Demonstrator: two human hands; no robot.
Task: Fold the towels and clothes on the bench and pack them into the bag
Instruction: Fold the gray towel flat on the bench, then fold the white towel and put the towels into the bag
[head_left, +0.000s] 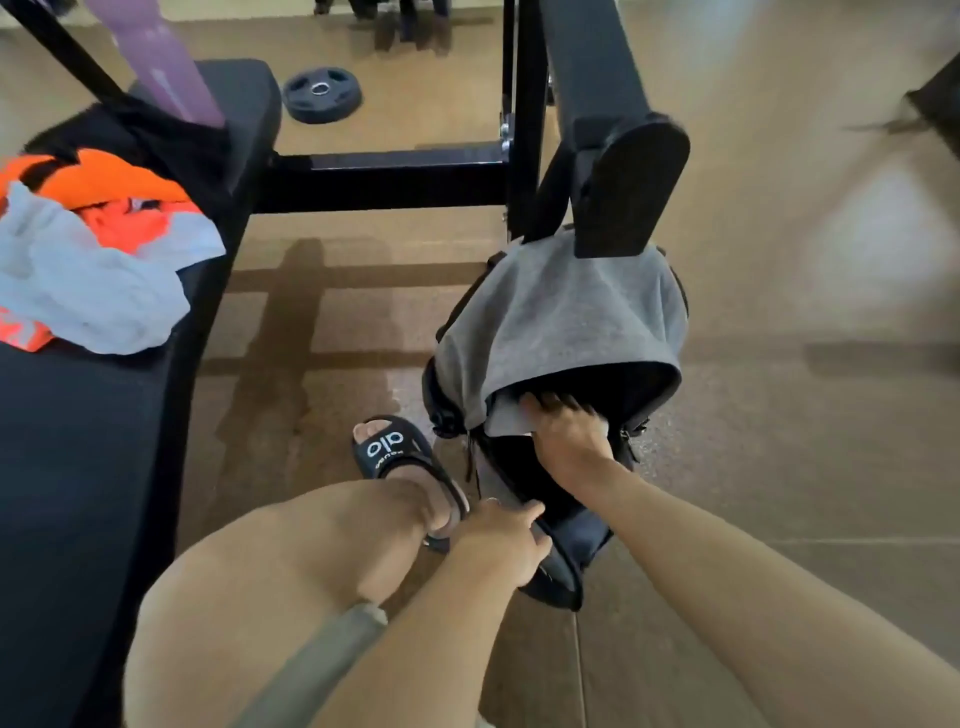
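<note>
A dark bag (563, 551) stands open on the floor, a grey towel (566, 322) draped over its far side. The right hand (566, 434) grips the towel's edge at the opening; the left hand (501, 543) holds the bag's near rim. Orange clothes (111, 200) and a pale cloth (88, 280) lie on the black bench (78, 467)

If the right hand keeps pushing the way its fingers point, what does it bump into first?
Most likely the gray towel draped over the bag. The right hand reaches into the opening with its fingers already at the towel's folded edge; beyond that is the dark inside, depth unclear.
</note>
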